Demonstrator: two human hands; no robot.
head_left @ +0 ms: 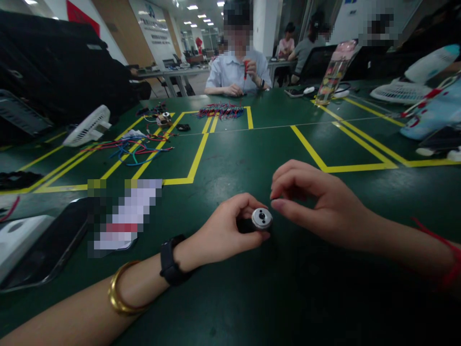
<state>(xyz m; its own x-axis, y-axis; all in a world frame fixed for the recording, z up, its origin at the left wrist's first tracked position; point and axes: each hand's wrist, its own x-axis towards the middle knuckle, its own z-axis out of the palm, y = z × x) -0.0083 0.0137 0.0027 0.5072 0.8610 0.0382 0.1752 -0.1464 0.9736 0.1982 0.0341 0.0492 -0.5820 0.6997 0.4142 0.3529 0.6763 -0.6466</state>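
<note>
A small round metal part [262,219] with a dark centre hole and small dark holes around it is held upright between the thumb and fingers of my left hand [228,230]. Just to its right is my right hand [313,204], its thumb and index finger brought close together. A tiny dark thing shows at those fingertips, too small to identify. The right hand does not touch the metal part. Both hands are over the green table [230,307].
At the left lie a phone [50,240], a white box [21,235], loose wires [140,149] and a white fan [90,126]. Across the table a person [236,72] holds a red screwdriver [246,69] behind a wire bundle [221,111]. A bottle [333,74] stands far right.
</note>
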